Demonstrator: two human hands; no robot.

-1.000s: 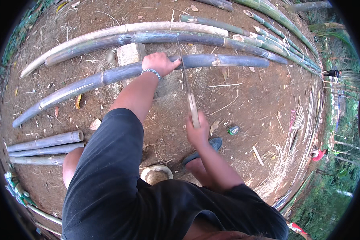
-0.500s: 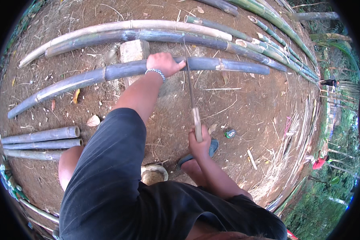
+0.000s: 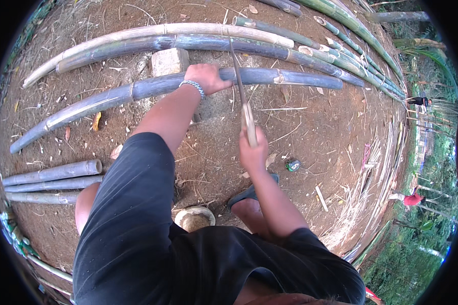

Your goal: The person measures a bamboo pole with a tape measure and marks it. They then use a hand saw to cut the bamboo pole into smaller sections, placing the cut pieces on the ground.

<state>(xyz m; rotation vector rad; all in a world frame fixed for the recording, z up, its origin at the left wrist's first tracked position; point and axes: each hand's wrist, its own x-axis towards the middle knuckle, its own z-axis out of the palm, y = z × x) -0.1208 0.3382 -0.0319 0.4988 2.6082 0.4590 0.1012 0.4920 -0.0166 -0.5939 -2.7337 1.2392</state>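
My left hand [image 3: 206,79], a chain bracelet at its wrist, is closed over the top of a dark bamboo pole [image 3: 163,85], its thumb stretched along the pole toward the blade. A block [image 3: 169,62] lies under that pole. In my right hand [image 3: 254,151] is the pale wooden handle of a hand saw [image 3: 239,84]. Its narrow blade crosses the pole just right of my left hand, and the tip points away from me. Any cut in the bamboo is too small to make out.
Beyond lie more bamboo poles [image 3: 208,42], pale, dark and green. Three cut lengths [image 3: 56,173] rest at the left. A tape measure [image 3: 292,165] is on the soil near my sandalled foot [image 3: 249,195]. Split strips [image 3: 351,213] are heaped at right; two people [image 3: 413,198] are farther off.
My right hand has pushed the saw away from me, so more blade reaches past the pole. My left hand stays on the bamboo.
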